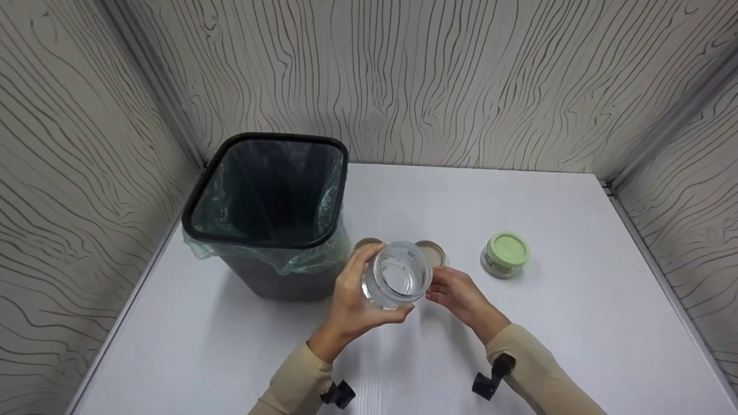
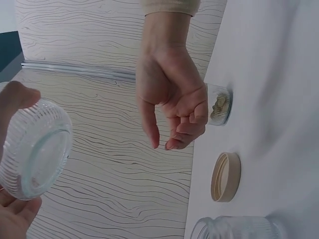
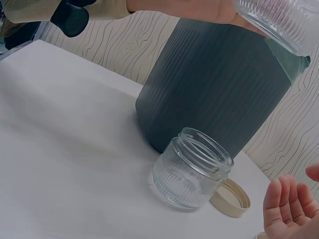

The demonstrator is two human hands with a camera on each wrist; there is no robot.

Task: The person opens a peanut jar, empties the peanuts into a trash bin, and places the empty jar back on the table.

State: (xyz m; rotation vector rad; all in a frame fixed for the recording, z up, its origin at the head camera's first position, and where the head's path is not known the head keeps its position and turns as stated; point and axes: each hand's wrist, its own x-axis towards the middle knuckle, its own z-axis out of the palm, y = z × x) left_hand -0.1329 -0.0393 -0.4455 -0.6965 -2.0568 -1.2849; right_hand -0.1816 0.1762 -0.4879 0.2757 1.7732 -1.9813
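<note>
My left hand (image 1: 349, 302) grips a clear ribbed glass jar (image 1: 402, 276) above the table, thumb on one side and fingers on the other. The jar tilts, its uncovered mouth facing the head camera. Just right of it is my right hand (image 1: 461, 297), fingers loosely curled and holding nothing. A second open glass jar (image 3: 192, 172) stands upright on the table in the right wrist view; the held jar and hand mostly hide it in the head view. Two beige lids lie behind the held jar, the right one (image 1: 432, 253) showing its inner side.
A dark bin (image 1: 262, 279) with a green translucent liner (image 1: 311, 262) stands at the left. To the right is a glass jar with a green lid (image 1: 507, 251), with pale pieces visible inside in the left wrist view. Patterned walls (image 1: 403, 86) enclose the white table (image 1: 576, 323).
</note>
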